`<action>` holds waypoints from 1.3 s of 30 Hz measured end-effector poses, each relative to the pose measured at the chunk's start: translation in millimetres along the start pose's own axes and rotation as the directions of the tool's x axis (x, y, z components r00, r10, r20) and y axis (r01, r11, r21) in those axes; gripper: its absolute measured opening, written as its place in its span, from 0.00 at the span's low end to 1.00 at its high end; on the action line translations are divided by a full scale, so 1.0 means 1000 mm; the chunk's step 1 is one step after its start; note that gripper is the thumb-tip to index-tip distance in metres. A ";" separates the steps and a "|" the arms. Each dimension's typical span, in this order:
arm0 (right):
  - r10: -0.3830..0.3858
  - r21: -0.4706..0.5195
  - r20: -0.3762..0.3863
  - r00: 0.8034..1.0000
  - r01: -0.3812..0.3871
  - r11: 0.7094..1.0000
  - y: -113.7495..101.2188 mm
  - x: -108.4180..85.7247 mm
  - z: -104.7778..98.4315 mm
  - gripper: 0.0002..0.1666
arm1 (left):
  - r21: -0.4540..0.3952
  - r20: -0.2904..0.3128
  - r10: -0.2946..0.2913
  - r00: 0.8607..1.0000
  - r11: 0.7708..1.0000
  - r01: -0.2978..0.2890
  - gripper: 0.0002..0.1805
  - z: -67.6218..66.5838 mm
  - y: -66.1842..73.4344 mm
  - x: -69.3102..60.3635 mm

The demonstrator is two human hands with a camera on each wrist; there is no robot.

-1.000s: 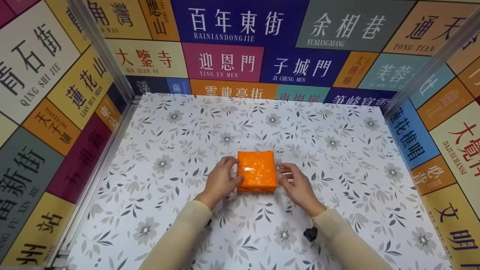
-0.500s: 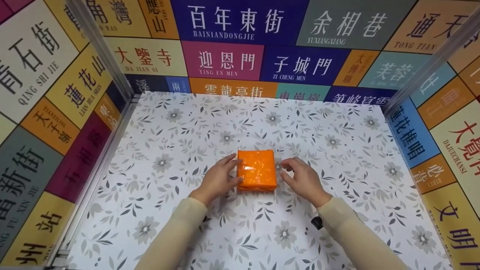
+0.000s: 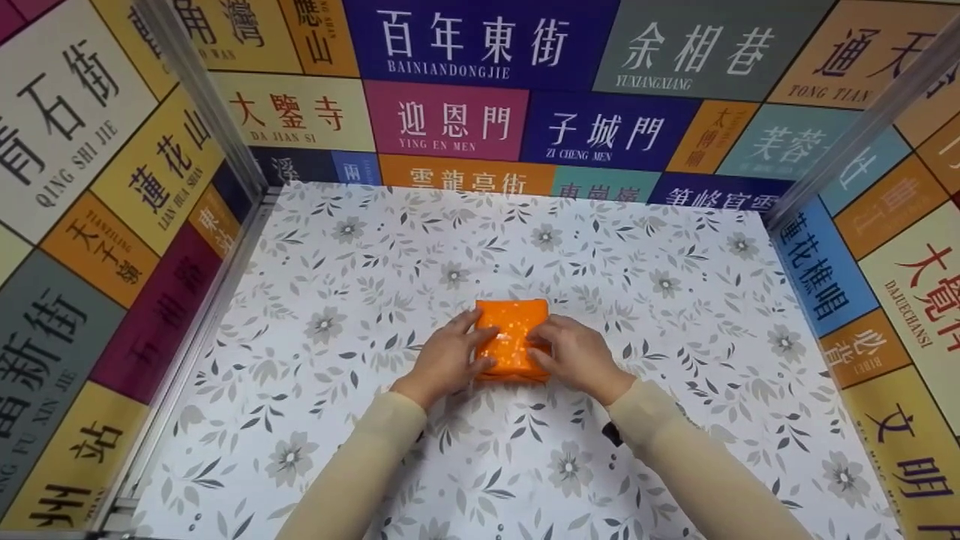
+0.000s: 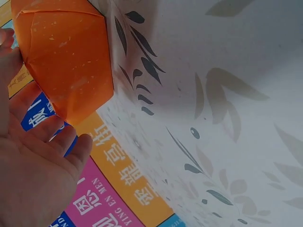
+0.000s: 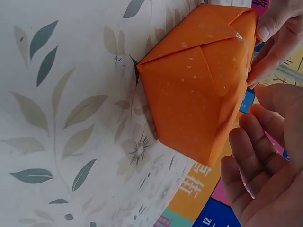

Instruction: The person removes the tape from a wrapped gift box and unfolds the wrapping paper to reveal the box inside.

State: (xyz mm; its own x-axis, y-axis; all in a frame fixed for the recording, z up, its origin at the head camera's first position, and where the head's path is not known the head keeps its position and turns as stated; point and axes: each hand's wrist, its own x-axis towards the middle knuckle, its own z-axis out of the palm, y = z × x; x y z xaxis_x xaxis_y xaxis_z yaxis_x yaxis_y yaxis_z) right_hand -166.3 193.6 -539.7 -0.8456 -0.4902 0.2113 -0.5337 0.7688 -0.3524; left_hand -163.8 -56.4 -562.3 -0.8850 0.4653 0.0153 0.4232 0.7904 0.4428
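An orange gift-wrapped box [image 3: 511,319], speckled and shiny, lies flat on the floral table. My left hand [image 3: 447,358] rests along its left side, fingers spread and fingertips over the top edge. From the right, my right hand [image 3: 581,354] reaches over the right edge with loosely bent fingers near the top. The left wrist view shows the box [image 4: 68,61] above the fingers of the left hand [image 4: 40,165]. In the right wrist view a folded paper end of the box [image 5: 187,85] faces the camera, beside the relaxed right hand [image 5: 270,165].
The table [image 3: 375,247] has a white sheet patterned with grey leaves and flowers. Upright panels with colourful street-name signs [image 3: 480,45] stand at the back and both sides. Metal corner posts [image 3: 217,97] join them. A small black object [image 3: 612,433] shows under the right sleeve.
The right hand has moved left from beside the box to over its right edge. The left fingers have shifted slightly further onto the top. The box stays in place.
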 end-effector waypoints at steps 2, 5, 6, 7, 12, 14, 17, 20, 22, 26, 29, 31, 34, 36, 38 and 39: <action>-0.012 -0.017 0.021 1.000 0.013 1.000 -0.002 0.002 0.003 0.10 | 0.009 -0.001 0.007 1.000 1.000 -0.007 0.30 0.001 0.000 0.001; -0.028 -0.028 0.039 0.999 0.029 0.999 -0.004 0.002 0.007 0.11 | 0.021 0.012 0.011 1.000 1.000 -0.011 0.30 0.002 0.001 0.002; -0.033 -0.035 0.040 0.999 0.035 0.999 -0.005 0.002 0.009 0.11 | 0.025 0.018 0.011 1.000 1.000 -0.011 0.30 0.002 0.002 0.002; -0.038 -0.039 0.037 0.999 0.039 0.998 -0.005 0.001 0.010 0.12 | 0.031 0.023 0.008 1.000 0.999 -0.009 0.30 0.002 0.002 0.002; -0.078 -0.054 0.002 0.997 0.078 0.995 -0.004 0.000 0.015 0.11 | 0.056 0.039 -0.014 0.999 0.998 0.012 0.30 -0.002 0.004 0.002; -0.096 -0.053 -0.010 0.995 0.096 0.994 -0.004 0.000 0.017 0.10 | 0.064 0.045 -0.022 0.999 0.998 0.019 0.30 -0.004 0.004 0.002; -0.125 -0.058 -0.020 0.992 0.123 0.991 -0.004 0.000 0.017 0.08 | 0.065 0.055 -0.030 0.998 0.998 0.027 0.30 -0.005 0.005 0.002; -0.151 -0.073 -0.024 0.988 0.149 0.986 -0.005 0.001 0.017 0.07 | 0.083 0.058 -0.029 0.998 0.996 0.024 0.30 -0.006 0.006 0.002; -0.158 -0.079 -0.020 0.987 0.156 0.985 -0.005 0.003 0.016 0.06 | 0.093 0.056 -0.028 0.998 0.995 0.023 0.30 -0.006 0.006 0.002; -0.141 -0.086 -0.002 0.990 0.140 0.986 -0.007 0.007 0.015 0.05 | 0.106 0.057 -0.035 0.998 0.994 0.029 0.30 -0.008 0.005 0.002; -0.129 -0.084 0.007 0.992 0.129 0.988 -0.008 0.009 0.015 0.04 | 0.104 0.062 -0.040 0.997 0.994 0.033 0.30 -0.007 0.005 0.002; -0.127 -0.082 0.007 0.992 0.127 0.988 -0.008 0.010 0.015 0.03 | 0.099 0.062 -0.037 0.997 0.995 0.030 0.30 -0.006 0.004 0.002; -0.127 -0.081 -0.001 0.992 0.126 0.989 -0.008 0.011 0.016 0.03 | 0.090 0.057 -0.029 0.998 0.996 0.024 0.30 -0.005 0.004 0.002; -0.130 -0.084 -0.005 0.992 0.129 0.988 -0.007 0.011 0.017 0.03 | 0.089 0.057 -0.027 0.998 0.996 0.022 0.30 -0.004 0.003 0.003; -0.130 -0.091 -0.004 0.991 0.129 0.987 -0.007 0.011 0.018 0.03 | 0.091 0.058 -0.028 0.998 0.996 0.023 0.30 -0.004 0.003 0.003; -0.131 -0.095 -0.002 0.991 0.130 0.987 -0.007 0.012 0.018 0.03 | 0.091 0.058 -0.028 0.998 0.996 0.022 0.30 -0.004 0.003 0.003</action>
State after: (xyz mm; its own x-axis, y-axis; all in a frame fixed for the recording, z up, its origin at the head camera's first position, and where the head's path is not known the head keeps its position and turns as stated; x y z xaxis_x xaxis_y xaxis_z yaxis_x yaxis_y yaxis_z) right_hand -172.3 175.1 -551.3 -0.7686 -0.5859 0.2570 -0.6376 0.7341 -0.2335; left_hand -166.1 -54.3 -557.1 -0.8838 0.4654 -0.0487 0.4192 0.8337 0.3595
